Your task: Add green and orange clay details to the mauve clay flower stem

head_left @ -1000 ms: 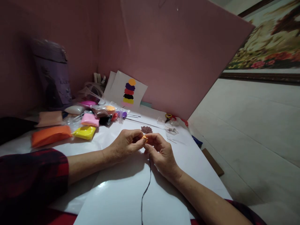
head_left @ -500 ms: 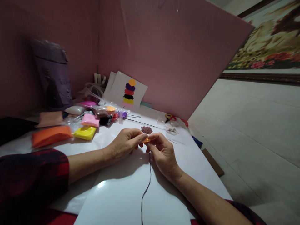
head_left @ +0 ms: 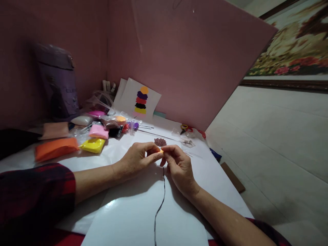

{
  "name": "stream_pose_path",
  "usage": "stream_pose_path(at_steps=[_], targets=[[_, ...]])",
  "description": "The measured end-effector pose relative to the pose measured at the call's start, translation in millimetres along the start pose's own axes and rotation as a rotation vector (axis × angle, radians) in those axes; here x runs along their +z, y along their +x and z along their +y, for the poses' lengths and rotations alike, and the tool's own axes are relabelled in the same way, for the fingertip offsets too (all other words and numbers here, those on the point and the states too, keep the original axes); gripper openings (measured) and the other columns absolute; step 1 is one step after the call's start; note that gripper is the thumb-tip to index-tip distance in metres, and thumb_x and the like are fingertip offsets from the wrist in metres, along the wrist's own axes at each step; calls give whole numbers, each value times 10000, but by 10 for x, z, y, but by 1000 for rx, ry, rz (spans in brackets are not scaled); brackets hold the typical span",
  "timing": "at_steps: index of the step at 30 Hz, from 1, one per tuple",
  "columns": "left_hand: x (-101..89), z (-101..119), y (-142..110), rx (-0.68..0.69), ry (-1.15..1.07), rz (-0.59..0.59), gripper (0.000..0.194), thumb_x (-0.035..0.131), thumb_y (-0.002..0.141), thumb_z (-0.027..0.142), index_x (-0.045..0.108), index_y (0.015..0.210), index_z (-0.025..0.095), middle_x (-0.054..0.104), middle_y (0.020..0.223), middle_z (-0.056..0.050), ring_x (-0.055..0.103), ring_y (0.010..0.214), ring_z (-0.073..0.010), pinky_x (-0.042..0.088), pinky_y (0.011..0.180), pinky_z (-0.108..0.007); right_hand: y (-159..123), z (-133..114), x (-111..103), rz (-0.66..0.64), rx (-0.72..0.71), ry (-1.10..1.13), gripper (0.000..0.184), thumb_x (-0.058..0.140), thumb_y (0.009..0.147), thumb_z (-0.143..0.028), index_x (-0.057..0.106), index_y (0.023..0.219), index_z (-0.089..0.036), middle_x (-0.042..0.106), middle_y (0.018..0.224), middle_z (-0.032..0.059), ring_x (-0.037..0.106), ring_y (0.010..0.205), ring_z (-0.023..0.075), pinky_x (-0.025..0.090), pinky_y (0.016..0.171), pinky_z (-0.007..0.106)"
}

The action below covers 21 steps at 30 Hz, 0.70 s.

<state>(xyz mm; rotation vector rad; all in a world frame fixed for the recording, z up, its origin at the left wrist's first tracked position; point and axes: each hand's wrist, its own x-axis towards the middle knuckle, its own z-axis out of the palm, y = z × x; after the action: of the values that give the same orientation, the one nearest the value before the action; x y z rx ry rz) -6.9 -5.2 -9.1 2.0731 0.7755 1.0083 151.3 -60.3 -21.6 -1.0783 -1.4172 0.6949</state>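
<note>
Between the thumbs and fingertips of both hands is a small piece of orange clay (head_left: 161,151). My left hand (head_left: 139,155) pinches it from the left, and my right hand (head_left: 178,166) pinches it from the right; the fingertips nearly meet. Just beyond them lies a brown, petalled clay flower (head_left: 160,142) on the white sheet. A thin dark stem (head_left: 164,191) runs from under the hands toward me along the paper. Where the stem meets the flower is hidden by my fingers.
Bags of coloured clay, among them a yellow one (head_left: 93,145) and an orange one (head_left: 56,149), lie at left. A card with coloured shapes (head_left: 143,97) leans on the pink wall. Scissors (head_left: 184,128) and thin wires (head_left: 146,127) lie at the back. A purple bag (head_left: 58,85) stands far left.
My fingers have shifted on the orange clay. The left thumb has dropped lower and the clay shows more between the fingertips; the flower and stem stay in place.
</note>
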Motion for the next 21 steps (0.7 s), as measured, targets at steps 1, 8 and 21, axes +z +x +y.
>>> stream_pose_path(at_steps=[1, 8, 21], targets=[[1, -5, 0, 3, 19, 2, 206, 594, 862, 314, 698, 806, 145, 683, 685, -7, 517, 572, -103, 367, 528, -211, -1, 4, -1, 8, 0, -1, 91, 570, 913, -282, 623, 934, -210, 614, 716, -9, 563, 565, 122, 464, 536, 275], [22, -68, 16, 25, 107, 34, 267, 507, 909, 353, 649, 795, 157, 662, 680, -13, 543, 606, -130, 398, 578, -245, 13, 29, -4, 3, -40, 21, 90, 597, 903, -277, 624, 950, -204, 633, 767, 2, 571, 580, 118, 442, 500, 256], [49, -109, 14, 138, 115, 13, 268, 464, 917, 329, 576, 745, 157, 579, 627, 13, 464, 554, -110, 358, 546, -236, 10, 28, -6, -27, -29, 19, 117, 620, 899, -308, 623, 961, -209, 625, 806, 0, 570, 597, 115, 449, 515, 257]])
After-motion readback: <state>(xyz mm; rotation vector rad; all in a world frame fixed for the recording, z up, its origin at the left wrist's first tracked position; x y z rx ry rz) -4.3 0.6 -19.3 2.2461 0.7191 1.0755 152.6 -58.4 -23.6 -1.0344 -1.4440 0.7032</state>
